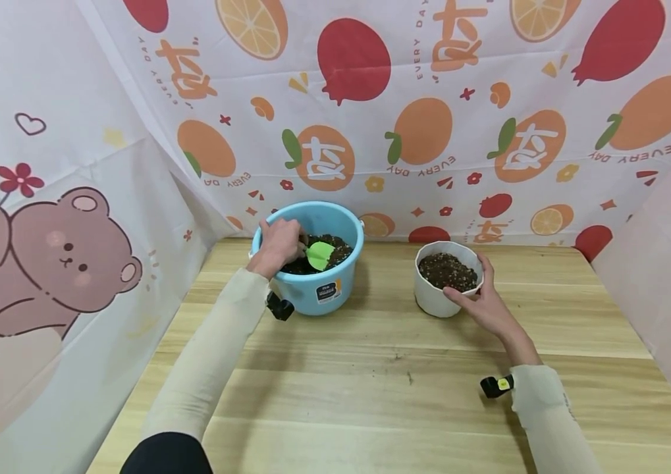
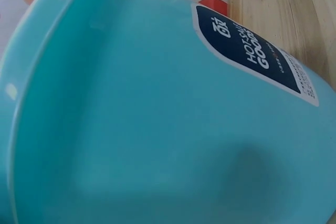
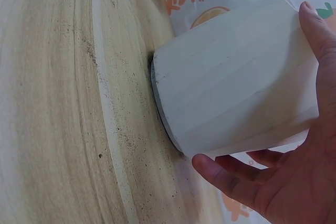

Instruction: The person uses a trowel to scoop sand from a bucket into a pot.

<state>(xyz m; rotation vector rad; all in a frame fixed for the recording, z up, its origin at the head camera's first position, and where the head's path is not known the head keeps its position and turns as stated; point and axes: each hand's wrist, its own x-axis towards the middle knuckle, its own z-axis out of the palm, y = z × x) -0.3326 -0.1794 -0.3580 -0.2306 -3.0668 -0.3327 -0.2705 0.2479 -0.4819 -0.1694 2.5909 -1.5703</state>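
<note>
Head view: left hand [image 1: 278,245] curls round a green trowel [image 1: 320,255] in the blue bucket [image 1: 335,289] of dark soil, at eleven o'clock on the counter [image 1: 371,395]. Right hand [image 1: 483,299] cups the white pot [image 1: 438,303], soil-filled, at one o'clock. The pot is probably heavy and smooth-walled; grip its sides.
</note>
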